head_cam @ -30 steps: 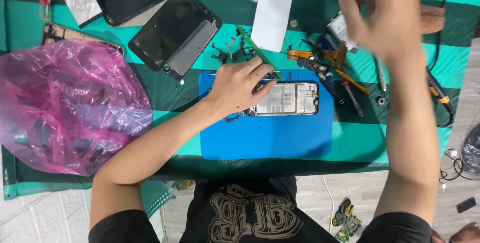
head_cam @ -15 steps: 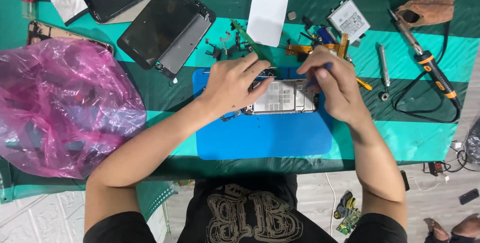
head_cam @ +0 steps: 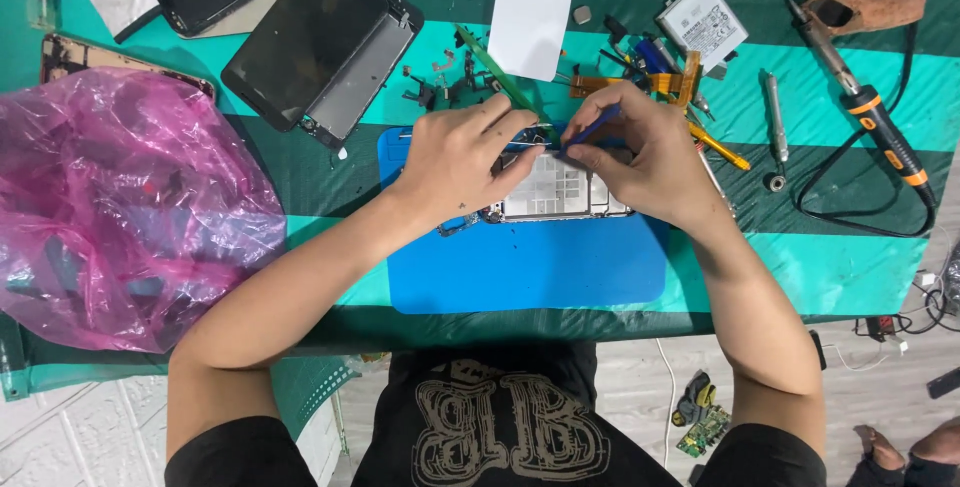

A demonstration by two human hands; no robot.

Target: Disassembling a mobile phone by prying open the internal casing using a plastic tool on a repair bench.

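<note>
A table covered in a green-and-teal striped cloth (head_cam: 850, 267) carries a blue work mat (head_cam: 530, 262) near its front edge, with pale floor showing beyond that edge below. On the mat lies an opened phone frame (head_cam: 555, 189), its inner side up. The left hand (head_cam: 462, 159) rests on the frame's left end with fingers curled down over it, pinning it. The right hand (head_cam: 650, 157) is closed in a pinch around a thin blue tool (head_cam: 592, 127) whose tip meets the frame's upper edge. A crumpled pink plastic bag (head_cam: 125, 207) fills the left side; dark phone screens (head_cam: 320, 42) lie at the back left. A soldering iron (head_cam: 860, 97) with its cord lies at the right, where some cloth is bare
</note>
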